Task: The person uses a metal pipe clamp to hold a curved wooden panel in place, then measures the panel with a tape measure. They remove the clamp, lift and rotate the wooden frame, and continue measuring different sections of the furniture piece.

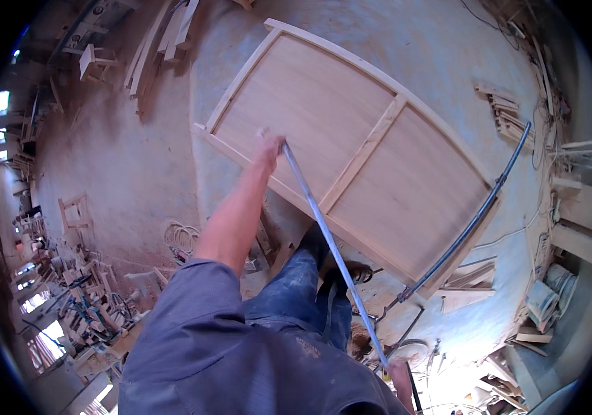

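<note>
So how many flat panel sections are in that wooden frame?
2: the left section on one side of the wooden crosspiece, the right section on the other. None looks hidden.

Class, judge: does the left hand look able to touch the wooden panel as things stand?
Probably yes: the left hand appears over the wooden panel, with nothing visible blocking its surface there, though the apparent grip on the metal bar may need loosening.

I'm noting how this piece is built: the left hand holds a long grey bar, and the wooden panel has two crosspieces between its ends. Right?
Not quite: the head view shows only one crosspiece between the ends of the wooden panel. The left hand does hold the long grey bar.
</note>
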